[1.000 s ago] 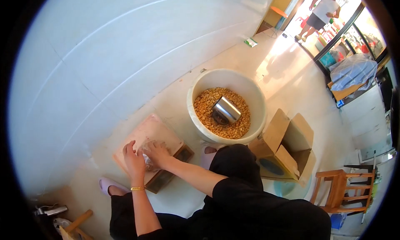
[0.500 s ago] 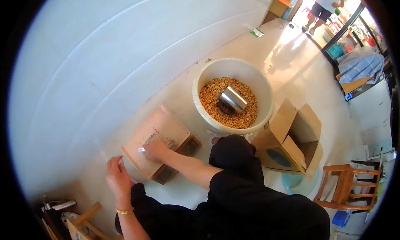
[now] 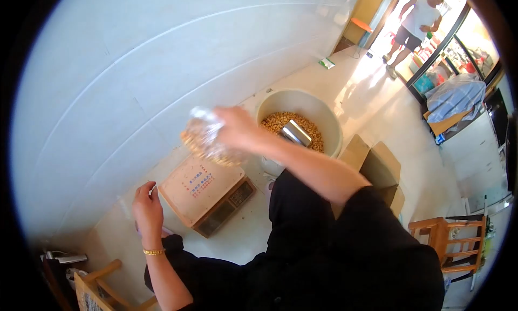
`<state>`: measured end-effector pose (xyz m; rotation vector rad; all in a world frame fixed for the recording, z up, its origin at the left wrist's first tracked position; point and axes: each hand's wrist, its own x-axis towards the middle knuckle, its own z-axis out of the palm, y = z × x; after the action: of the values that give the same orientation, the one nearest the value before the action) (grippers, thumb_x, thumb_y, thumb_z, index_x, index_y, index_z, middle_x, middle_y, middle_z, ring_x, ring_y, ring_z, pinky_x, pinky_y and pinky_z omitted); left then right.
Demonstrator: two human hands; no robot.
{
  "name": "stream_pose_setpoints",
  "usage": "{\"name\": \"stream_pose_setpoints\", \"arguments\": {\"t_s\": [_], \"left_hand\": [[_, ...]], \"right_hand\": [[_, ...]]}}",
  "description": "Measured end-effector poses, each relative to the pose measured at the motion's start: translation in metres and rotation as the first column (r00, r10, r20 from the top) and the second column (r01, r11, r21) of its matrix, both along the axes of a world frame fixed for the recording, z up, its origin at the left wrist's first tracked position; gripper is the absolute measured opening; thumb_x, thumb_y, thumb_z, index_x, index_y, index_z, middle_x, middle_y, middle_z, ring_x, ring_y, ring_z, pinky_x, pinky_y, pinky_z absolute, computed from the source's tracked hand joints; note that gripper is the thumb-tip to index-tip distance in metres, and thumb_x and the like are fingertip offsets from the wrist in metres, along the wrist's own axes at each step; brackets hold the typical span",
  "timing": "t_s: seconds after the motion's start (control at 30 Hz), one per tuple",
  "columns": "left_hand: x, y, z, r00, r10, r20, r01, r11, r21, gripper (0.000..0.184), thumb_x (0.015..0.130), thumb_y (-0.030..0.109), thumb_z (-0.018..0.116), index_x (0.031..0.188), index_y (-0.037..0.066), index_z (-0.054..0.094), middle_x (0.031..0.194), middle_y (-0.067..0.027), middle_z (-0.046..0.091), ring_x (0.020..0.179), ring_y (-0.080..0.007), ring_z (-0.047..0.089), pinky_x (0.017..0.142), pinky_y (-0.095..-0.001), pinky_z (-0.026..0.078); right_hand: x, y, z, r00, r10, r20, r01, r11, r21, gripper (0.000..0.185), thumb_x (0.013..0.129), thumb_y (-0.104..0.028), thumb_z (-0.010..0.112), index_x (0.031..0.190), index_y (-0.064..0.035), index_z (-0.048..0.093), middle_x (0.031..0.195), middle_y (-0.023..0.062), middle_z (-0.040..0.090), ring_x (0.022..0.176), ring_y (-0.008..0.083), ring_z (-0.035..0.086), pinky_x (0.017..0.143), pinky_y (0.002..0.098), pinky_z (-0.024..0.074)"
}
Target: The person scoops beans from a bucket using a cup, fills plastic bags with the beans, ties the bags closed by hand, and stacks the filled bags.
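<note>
My right hand [image 3: 234,128] is closed on the gathered top of a clear plastic bag [image 3: 208,138], which holds golden-brown kernels or nuts. The bag is lifted and blurred above the far edge of a weighing scale [image 3: 202,184] with a pinkish platform and printed characters. Left of that scale, my left hand [image 3: 147,205] is raised with its fingers curled and their tips together; what they pinch, if anything, is too small to name. Behind my right forearm stands a big pale tub [image 3: 329,108] with more of the loose kernels [image 3: 278,120] and a shiny metal cup [image 3: 297,133] lying in them.
An open cardboard box [image 3: 354,151] stands right of the tub. Wooden chairs [image 3: 464,241] are at the lower right and lower left. A tiled wall [image 3: 135,95] runs along the left. A person [image 3: 418,22] stands at the doorway.
My right hand has gone from the scale's platform up and toward the tub, now carrying the bag of kernels. My left hand stays beside the scale. The view has tilted up a little.
</note>
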<state>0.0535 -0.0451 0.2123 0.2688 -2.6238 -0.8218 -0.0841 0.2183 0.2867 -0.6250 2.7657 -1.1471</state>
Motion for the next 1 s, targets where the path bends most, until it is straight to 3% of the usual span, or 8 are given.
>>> {"name": "stream_pose_setpoints", "arguments": {"t_s": [0.13, 0.2, 0.33, 0.4, 0.67, 0.73, 0.93, 1.0], "left_hand": [[0.009, -0.001, 0.006, 1.0, -0.003, 0.014, 0.003, 1.0, -0.002, 0.015, 0.086, 0.008, 0.055, 0.097, 0.002, 0.062, 0.093, -0.014, 0.062, 0.076, -0.03, 0.06, 0.067, -0.0364, 0.047], [0.012, 0.0, 0.008, 1.0, -0.023, 0.015, 0.024, 1.0, -0.012, 0.015, 0.086, 0.01, 0.055, 0.096, 0.002, 0.063, 0.089, -0.0142, 0.062, 0.074, -0.0302, 0.06, 0.066, -0.0365, 0.047], [0.014, 0.005, 0.004, 0.999, -0.052, -0.014, 0.053, 0.998, 0.043, 0.013, 0.085, 0.01, 0.056, 0.094, 0.003, 0.063, 0.085, -0.0149, 0.062, 0.073, -0.0305, 0.061, 0.065, -0.0372, 0.047], [0.014, 0.008, 0.004, 0.997, -0.082, -0.004, 0.082, 0.997, -0.001, 0.013, 0.085, 0.01, 0.056, 0.093, 0.003, 0.063, 0.084, -0.0158, 0.062, 0.072, -0.0311, 0.061, 0.064, -0.0381, 0.047], [0.007, 0.015, -0.003, 0.988, -0.141, 0.057, 0.142, 0.99, -0.013, 0.013, 0.084, 0.009, 0.056, 0.094, 0.005, 0.063, 0.083, -0.0162, 0.062, 0.074, -0.0327, 0.061, 0.065, -0.0402, 0.047], [0.005, 0.015, -0.005, 0.987, -0.138, 0.082, 0.139, 0.99, -0.008, 0.014, 0.083, 0.009, 0.056, 0.095, 0.005, 0.063, 0.083, -0.0162, 0.062, 0.074, -0.0329, 0.061, 0.065, -0.0404, 0.047], [0.006, 0.011, -0.016, 0.98, -0.138, 0.146, 0.149, 0.987, -0.066, 0.015, 0.082, 0.008, 0.057, 0.095, 0.005, 0.063, 0.084, -0.0165, 0.062, 0.076, -0.0331, 0.06, 0.067, -0.0404, 0.047], [0.006, 0.008, -0.021, 0.978, -0.161, 0.135, 0.169, 0.985, -0.043, 0.015, 0.081, 0.008, 0.057, 0.096, 0.005, 0.063, 0.083, -0.0165, 0.062, 0.075, -0.0333, 0.06, 0.067, -0.0406, 0.047]], "right_hand": [[0.024, 0.125, 0.044, 0.984, -0.175, -0.005, 0.166, 0.939, -0.303, 0.025, 0.069, -0.002, 0.058, 0.094, -0.0022, 0.057, 0.08, 0.0047, 0.058, 0.076, 0.013, 0.056, 0.068, 0.028, 0.047], [0.051, 0.169, 0.076, 0.889, -0.389, -0.243, 0.416, 0.906, 0.072, 0.019, 0.068, -0.003, 0.053, 0.088, -0.0017, 0.052, 0.074, 0.0069, 0.052, 0.072, 0.0106, 0.051, 0.067, 0.0275, 0.0446], [0.076, 0.267, 0.049, 0.735, -0.484, -0.474, 0.639, 0.728, 0.248, 0.017, 0.069, -0.004, 0.053, 0.085, -0.0038, 0.056, 0.075, 0.0214, 0.058, 0.072, 0.0343, 0.059, 0.067, 0.0404, 0.0452], [0.102, 0.302, 0.037, 0.753, -0.469, -0.461, 0.657, 0.582, 0.48, 0.018, 0.071, -0.005, 0.052, 0.088, -0.0043, 0.058, 0.082, 0.0218, 0.061, 0.079, 0.0408, 0.057, 0.07, 0.0448, 0.0451], [0.162, 0.428, -0.073, 0.687, -0.671, -0.28, 0.637, 0.37, 0.677, 0.017, 0.07, -0.005, 0.057, 0.087, -0.0032, 0.06, 0.086, 0.0206, 0.062, 0.082, 0.037, 0.061, 0.071, 0.0448, 0.0475], [0.167, 0.423, -0.086, 0.525, -0.851, 0.034, 0.623, 0.411, 0.665, 0.019, 0.069, -0.002, 0.062, 0.087, -0.0027, 0.061, 0.085, 0.0196, 0.063, 0.081, 0.0338, 0.064, 0.064, 0.044, 0.0515], [0.161, 0.429, -0.158, 0.271, -0.936, 0.226, 0.699, 0.353, 0.622, 0.022, 0.07, -0.003, 0.066, 0.091, 0.0017, 0.061, 0.095, 0.0207, 0.064, 0.084, 0.0337, 0.065, 0.053, 0.0402, 0.0551], [0.16, 0.439, -0.179, 0.253, -0.933, 0.257, 0.633, 0.36, 0.685, 0.026, 0.072, -0.008, 0.066, 0.095, 0.0029, 0.062, 0.1, 0.0224, 0.063, 0.09, 0.0357, 0.064, 0.064, 0.0424, 0.0549]]}}
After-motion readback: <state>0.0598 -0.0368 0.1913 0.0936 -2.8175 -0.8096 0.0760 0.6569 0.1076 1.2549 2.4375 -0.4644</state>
